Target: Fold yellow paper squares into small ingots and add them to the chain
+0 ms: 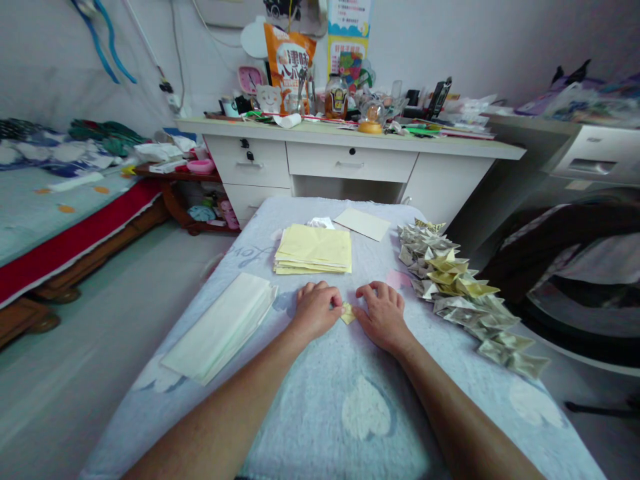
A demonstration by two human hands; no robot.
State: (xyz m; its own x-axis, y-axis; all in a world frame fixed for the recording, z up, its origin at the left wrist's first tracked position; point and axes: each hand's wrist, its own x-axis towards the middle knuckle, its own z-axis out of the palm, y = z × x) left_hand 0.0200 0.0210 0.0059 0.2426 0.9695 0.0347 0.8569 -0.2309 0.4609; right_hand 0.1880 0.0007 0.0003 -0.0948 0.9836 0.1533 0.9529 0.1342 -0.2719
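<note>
A small folded piece of yellow paper (347, 313) lies on the cloth-covered table, between my two hands. My left hand (319, 309) is curled, its thumb and fingertips at the paper's left edge. On the other side, my right hand (383, 315) has bent fingers resting toward the cloth and its thumb pressed on the paper's right edge. Just beyond the hands sits a stack of yellow paper sheets (313, 248). To the left is a pile of long whitish folded paper (223, 327). A row of folded paper pieces (453, 287), grey and yellow with pointed tips, runs along the right side.
A pale card (363, 223) and a crumpled white piece (321, 223) lie at the table's far end. Behind stands a white desk (350, 137) crowded with items. A bed (65, 220) is at left, a front-loading washing machine (595, 160) at right.
</note>
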